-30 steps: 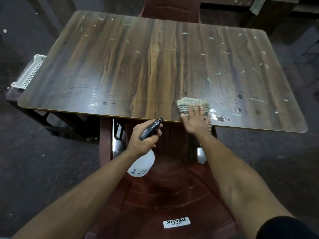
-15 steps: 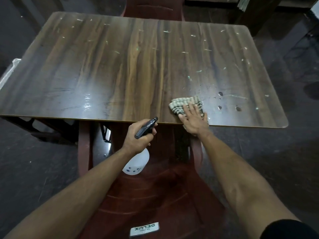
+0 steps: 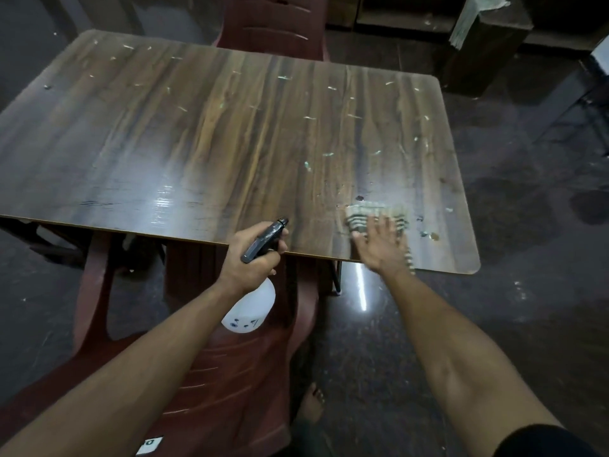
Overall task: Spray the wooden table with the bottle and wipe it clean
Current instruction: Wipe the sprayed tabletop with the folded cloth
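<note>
**A:** Desk [image 3: 211, 133] is a wood-grain laminate slab with rounded corners and a thin pale edge strip. Pretty glossy near the front edge, there's a bright reflection there. Lots of little pale flecks scattered across the far and right parts, plus a few dark spots and wet-looking blobs near the right front corner.

**B:** And the hands?

**A:** Right hand [image 3: 379, 247] lies flat on a checked cloth [image 3: 375, 214], fingers [image 3: 384, 225] straight and spread, pressing it onto the desk near the front right. It's motion-blurred, so the cloth's weave is hard to read, just greenish-and-pale stripes, bunched up, with a strip hanging past the desk edge beside the wrist.

**B:** Where's the bottle?

**A:** Left hand [image 3: 252, 258] has it. Spray bottle [image 3: 252, 311] has a smooth white translucent rounded body with small dark marks on it, hanging below the fist off the front edge of the desk, not touching the top. Its black spray head [image 3: 265, 240] sticks out of the fist, nozzle pointed over the desk. Fingers are curled tight round the neck.

**B:** Anything else around?

**A:** Maroon moulded plastic chair [image 3: 230, 374] with ribbed lines right under the arms, a second chair [image 3: 270, 24] at the far side, dark speckled floor [image 3: 494, 324], and a bare foot [image 3: 313, 404] near the chair.
</note>
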